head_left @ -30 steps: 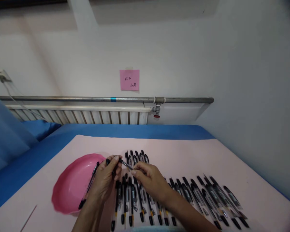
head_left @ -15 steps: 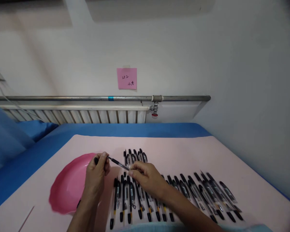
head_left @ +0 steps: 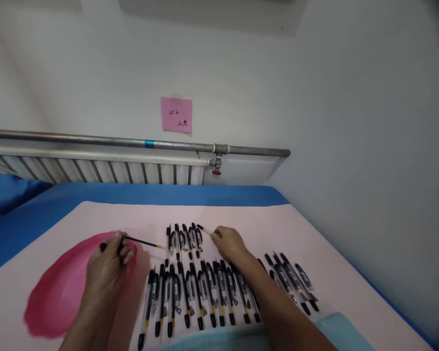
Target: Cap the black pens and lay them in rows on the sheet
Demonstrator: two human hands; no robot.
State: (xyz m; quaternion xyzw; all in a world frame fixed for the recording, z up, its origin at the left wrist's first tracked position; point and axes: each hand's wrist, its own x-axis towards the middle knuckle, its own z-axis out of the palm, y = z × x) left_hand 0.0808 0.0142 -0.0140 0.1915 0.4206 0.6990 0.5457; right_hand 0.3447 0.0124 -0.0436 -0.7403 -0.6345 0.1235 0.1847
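Observation:
My left hand point(head_left: 111, 261) is over the right rim of the pink bowl point(head_left: 64, 287). Its fingers pinch a thin, dark pen refill point(head_left: 143, 241) with a yellow band near its far end, and a small black piece point(head_left: 103, 247), perhaps a cap, shows beside the thumb. My right hand point(head_left: 229, 243) is closed on a clear pen barrel point(head_left: 204, 229) with a black grip, tilted at the right end of a short row of pen parts point(head_left: 185, 241). Below, a longer row of refills, caps and barrels point(head_left: 205, 292) passes partly under my right forearm.
The pink mat point(head_left: 117, 210) lies on a blue surface point(head_left: 175, 192) against the wall. Behind it run a white radiator point(head_left: 131, 170) and a metal pipe point(head_left: 183, 145) with a red valve point(head_left: 216, 173). A light blue cloth point(head_left: 336, 326) is at the near edge.
The refill has come out of the barrel, and my hands have moved apart. My right hand brought the barrel to the short row; my left kept the refill. The view shifted right.

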